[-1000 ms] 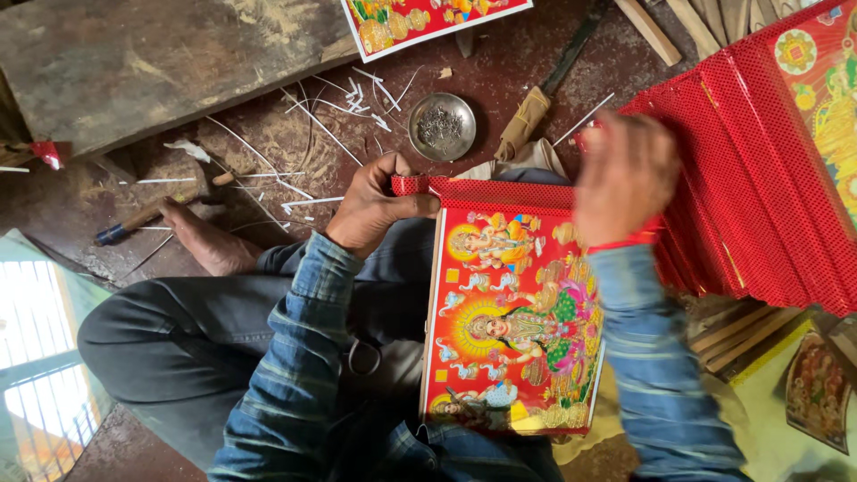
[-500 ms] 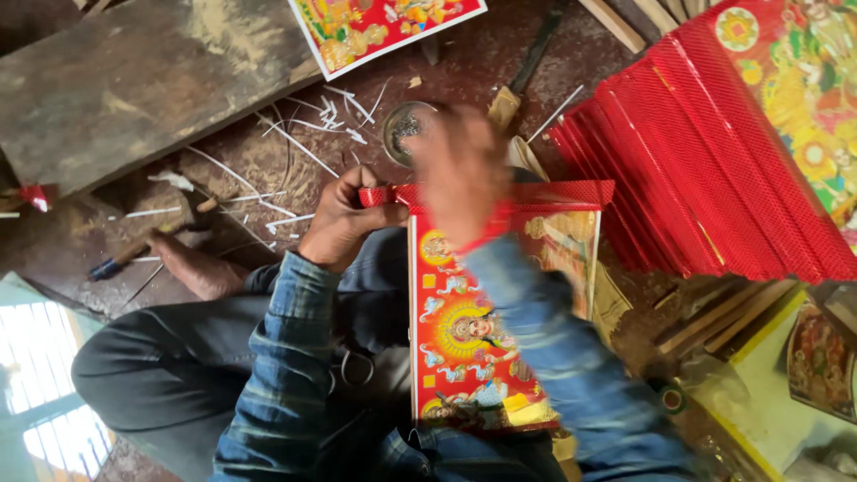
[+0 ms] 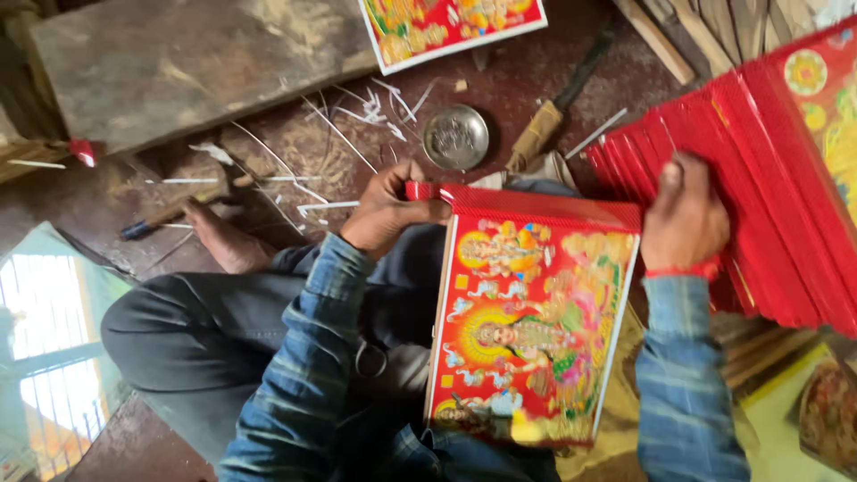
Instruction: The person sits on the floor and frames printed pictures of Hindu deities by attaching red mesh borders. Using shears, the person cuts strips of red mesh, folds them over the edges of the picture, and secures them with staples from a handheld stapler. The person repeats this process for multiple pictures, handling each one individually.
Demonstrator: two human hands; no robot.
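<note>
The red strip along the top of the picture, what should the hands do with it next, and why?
Probably press the red strip flat along the picture. The left hand pinches its end, while the right hand rests on the stack of red strips, off the picture's top edge.
</note>
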